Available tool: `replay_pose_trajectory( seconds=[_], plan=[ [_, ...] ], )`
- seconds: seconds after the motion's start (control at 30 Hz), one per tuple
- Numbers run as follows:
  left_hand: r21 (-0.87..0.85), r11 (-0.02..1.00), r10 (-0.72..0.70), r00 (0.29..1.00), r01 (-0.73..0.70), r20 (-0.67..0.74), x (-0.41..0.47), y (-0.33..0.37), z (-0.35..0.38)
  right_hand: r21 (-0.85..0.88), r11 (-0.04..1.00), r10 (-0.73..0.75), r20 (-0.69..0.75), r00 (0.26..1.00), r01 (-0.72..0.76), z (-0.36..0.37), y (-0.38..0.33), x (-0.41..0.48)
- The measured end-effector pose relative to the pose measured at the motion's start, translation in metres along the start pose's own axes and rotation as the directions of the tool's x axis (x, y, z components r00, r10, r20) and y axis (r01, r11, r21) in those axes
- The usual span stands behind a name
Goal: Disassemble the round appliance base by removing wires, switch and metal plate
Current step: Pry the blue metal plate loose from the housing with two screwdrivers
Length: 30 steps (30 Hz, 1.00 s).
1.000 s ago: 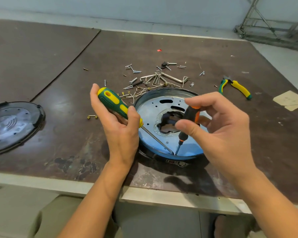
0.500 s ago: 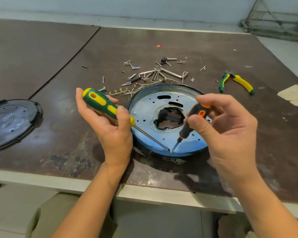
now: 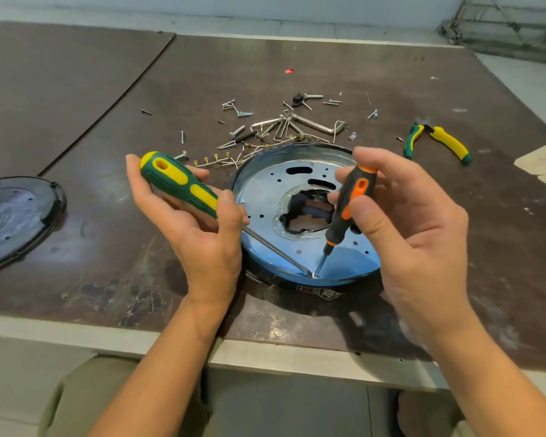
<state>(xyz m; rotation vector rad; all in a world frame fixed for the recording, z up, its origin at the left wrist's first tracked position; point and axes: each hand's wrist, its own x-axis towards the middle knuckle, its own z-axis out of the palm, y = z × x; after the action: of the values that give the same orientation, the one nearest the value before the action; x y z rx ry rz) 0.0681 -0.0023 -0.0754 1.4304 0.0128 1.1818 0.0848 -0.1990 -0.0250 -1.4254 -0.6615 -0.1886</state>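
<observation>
Table: dark table [image 3: 297, 58], screws [image 3: 243, 114] scattered at the back.
Base: round base [image 3: 322, 291] near the front edge, metal plate [image 3: 265, 190] facing up.
Left grip [image 3: 199, 228]: clasping green screwdriver [image 3: 177, 181].
Right grip [image 3: 413, 234]: pinching orange screwdriver [image 3: 349, 200]; both tips meet at the plate's near rim.

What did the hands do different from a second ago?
The right hand has turned the orange-black screwdriver a little, so its orange spot shows. The left hand still holds the green-yellow screwdriver. Both tips stay at the metal plate, near edge.
</observation>
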Motion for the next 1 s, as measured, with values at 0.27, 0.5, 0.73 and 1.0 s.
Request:
replay_pose_trajectory(
  seconds=[0.27, 0.5, 0.73, 1.0],
  plan=[
    [-0.046, 0.999, -0.009, 0.999, 0.007, -0.031, -0.001, -0.002, 0.003, 0.027, 1.000, 0.005, -0.019, 1.000, -0.004, -0.005, -0.002, 0.003],
    [-0.068, 0.997, -0.040, 0.999, 0.040, 0.000, -0.003, -0.011, 0.004, 0.013, 0.999, 0.041, 0.041, 0.998, -0.042, -0.013, 0.007, 0.005],
    [-0.060, 0.998, -0.026, 0.999, 0.029, 0.046, -0.002, -0.017, 0.005, -0.001, 1.000, -0.002, 0.026, 1.000, 0.002, -0.010, 0.004, 0.007],
    [-0.086, 0.994, -0.065, 0.993, 0.074, 0.102, 0.001, -0.015, 0.009, -0.024, 1.000, -0.018, 0.086, 0.996, 0.020, -0.013, 0.007, 0.008]
  ],
)
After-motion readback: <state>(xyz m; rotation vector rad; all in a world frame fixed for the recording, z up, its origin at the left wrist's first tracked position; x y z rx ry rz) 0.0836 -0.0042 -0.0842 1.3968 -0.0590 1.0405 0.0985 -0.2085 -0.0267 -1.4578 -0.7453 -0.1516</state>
